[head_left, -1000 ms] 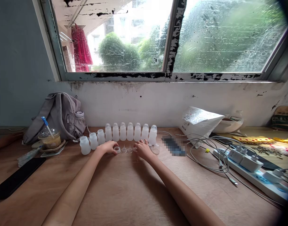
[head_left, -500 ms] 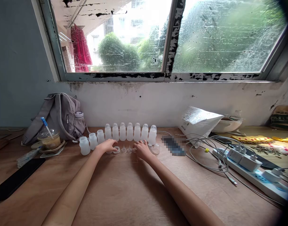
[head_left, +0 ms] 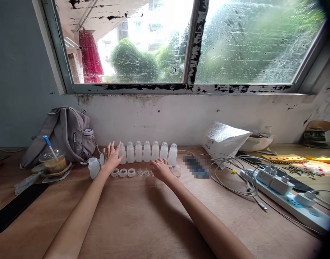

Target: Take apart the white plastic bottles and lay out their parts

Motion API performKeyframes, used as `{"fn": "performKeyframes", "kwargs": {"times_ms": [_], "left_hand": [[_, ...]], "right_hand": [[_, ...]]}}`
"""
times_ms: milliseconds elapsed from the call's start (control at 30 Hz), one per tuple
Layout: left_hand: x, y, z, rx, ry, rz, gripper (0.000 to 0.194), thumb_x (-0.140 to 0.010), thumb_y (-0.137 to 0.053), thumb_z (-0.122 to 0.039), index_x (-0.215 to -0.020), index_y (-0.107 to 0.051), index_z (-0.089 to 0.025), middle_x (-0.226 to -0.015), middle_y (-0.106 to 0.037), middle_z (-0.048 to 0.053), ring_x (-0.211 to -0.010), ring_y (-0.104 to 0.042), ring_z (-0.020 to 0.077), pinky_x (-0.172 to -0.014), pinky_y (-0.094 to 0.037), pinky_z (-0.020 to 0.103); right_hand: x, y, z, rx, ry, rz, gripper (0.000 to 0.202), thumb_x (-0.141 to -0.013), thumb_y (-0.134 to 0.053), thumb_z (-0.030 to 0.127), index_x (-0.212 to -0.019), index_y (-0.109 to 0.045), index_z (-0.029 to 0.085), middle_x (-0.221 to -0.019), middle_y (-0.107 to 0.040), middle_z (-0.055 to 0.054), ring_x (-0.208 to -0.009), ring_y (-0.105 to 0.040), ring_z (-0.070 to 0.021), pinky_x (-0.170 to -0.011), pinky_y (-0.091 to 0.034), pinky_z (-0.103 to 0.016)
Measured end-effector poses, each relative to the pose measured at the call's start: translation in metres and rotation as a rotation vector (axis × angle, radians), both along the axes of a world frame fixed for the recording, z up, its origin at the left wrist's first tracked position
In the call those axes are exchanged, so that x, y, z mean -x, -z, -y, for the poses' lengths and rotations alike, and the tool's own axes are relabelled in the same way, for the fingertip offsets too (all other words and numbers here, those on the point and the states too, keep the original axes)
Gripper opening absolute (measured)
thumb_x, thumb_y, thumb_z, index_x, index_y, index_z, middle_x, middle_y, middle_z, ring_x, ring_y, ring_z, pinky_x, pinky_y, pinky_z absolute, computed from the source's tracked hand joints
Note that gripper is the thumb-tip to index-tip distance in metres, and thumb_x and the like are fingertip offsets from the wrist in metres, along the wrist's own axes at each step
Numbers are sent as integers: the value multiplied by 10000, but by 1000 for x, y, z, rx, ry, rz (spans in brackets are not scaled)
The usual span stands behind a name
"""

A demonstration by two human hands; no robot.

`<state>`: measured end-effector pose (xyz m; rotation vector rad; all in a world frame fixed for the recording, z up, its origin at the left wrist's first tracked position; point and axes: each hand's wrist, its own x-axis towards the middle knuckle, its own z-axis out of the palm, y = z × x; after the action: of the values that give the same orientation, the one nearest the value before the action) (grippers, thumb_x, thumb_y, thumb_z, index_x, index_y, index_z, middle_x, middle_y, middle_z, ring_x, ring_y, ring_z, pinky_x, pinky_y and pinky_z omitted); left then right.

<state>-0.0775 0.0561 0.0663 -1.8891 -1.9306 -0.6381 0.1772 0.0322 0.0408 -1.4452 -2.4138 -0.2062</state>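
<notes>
Across the table runs a row of small frosted baby bottles; several wear clear domed caps. At its left end stands an uncapped bottle, with others partly hidden behind my left hand. That hand is open, its fingers spread, near the leftmost capped bottle; I cannot tell if it touches any. In front lie white collar rings and clear teats in a line. My right hand rests over the teats, fingers loosely apart and covering some. Clear domed caps lie just right of it.
On the left are a grey backpack, an iced drink cup and a black flat case. To the right are a blurred dark item, coiled cables, a power strip and a white bag.
My left hand has lifted off the rings and moved left and up towards the bottles, its fingers spreading. The white rings now show uncovered. My right hand has stayed nearly in place.
</notes>
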Motion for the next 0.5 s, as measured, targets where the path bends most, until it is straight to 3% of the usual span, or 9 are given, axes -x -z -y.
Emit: {"fn": "performKeyframes", "kwargs": {"times_ms": [133, 300, 367, 500], "left_hand": [[4, 3, -3, -49, 41, 26, 526, -757, -459, -449, -1229, -353, -244, -1341, -292, 112, -1252, -168, 297, -984, -112, 481], [2, 2, -4, -203, 191, 144, 364, -754, -494, -393, -1044, -429, -184, -1019, -567, 107, -1026, -466, 252, -927, -271, 416], [0, 0, -2, -311, 270, 183, 349, -736, -523, -380, -1002, -436, -171, -934, -581, 93, -921, -518, 239, -878, -332, 400], [-13, -5, 12, -522, 490, 286, 382, -722, -545, -352, -1037, -413, -183, -984, -552, 77, -931, -519, 214, -841, -391, 353]], "right_hand": [[-1, -3, -1, -15, -3, -54, 229, -781, -440, 164, -976, -550, 211, -957, -582, -71, -973, -426, -215, -931, -151, -423], [-2, -5, -3, -57, -2, -111, 218, -768, -451, 148, -946, -563, 204, -920, -590, -68, -943, -456, -217, -917, -192, -423], [-1, -8, -2, -125, -13, -205, 224, -773, -440, 137, -953, -558, 198, -921, -591, -67, -918, -478, -209, -907, -220, -410], [6, -24, 6, -225, -92, -499, 214, -817, -390, 170, -980, -527, 197, -902, -591, -53, -838, -523, -176, -823, -331, -325]]}}
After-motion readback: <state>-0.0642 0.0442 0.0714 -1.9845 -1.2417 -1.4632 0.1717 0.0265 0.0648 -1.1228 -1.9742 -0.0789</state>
